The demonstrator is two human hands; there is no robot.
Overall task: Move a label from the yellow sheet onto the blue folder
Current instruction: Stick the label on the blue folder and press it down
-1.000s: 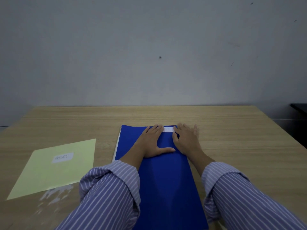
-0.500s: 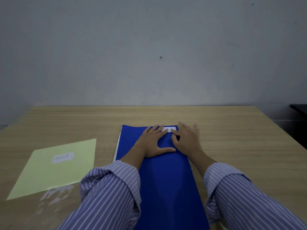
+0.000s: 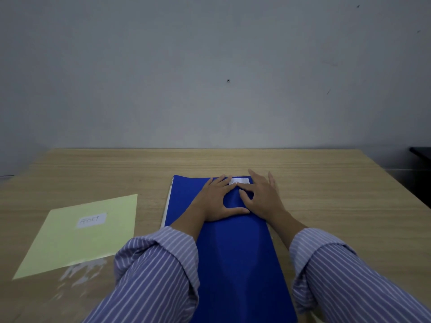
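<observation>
A blue folder [image 3: 235, 248] lies lengthwise in the middle of the wooden table [image 3: 338, 206]. A white label [image 3: 240, 181] sits on the folder's far right corner. My left hand [image 3: 219, 201] lies flat on the folder, fingers spread, its fingertips at the label's left end. My right hand [image 3: 261, 197] lies flat beside it, index finger pressing on the label's near edge. To the left, the yellow sheet [image 3: 79, 236] carries another white label [image 3: 91, 220] with handwriting.
A whitish worn patch [image 3: 79, 271] marks the table just in front of the yellow sheet. A grey wall rises behind the table's far edge. A dark piece of furniture [image 3: 419, 152] stands at the right.
My right hand has slid left along the label, its index finger now meeting my left fingertips. My left hand has barely moved.
</observation>
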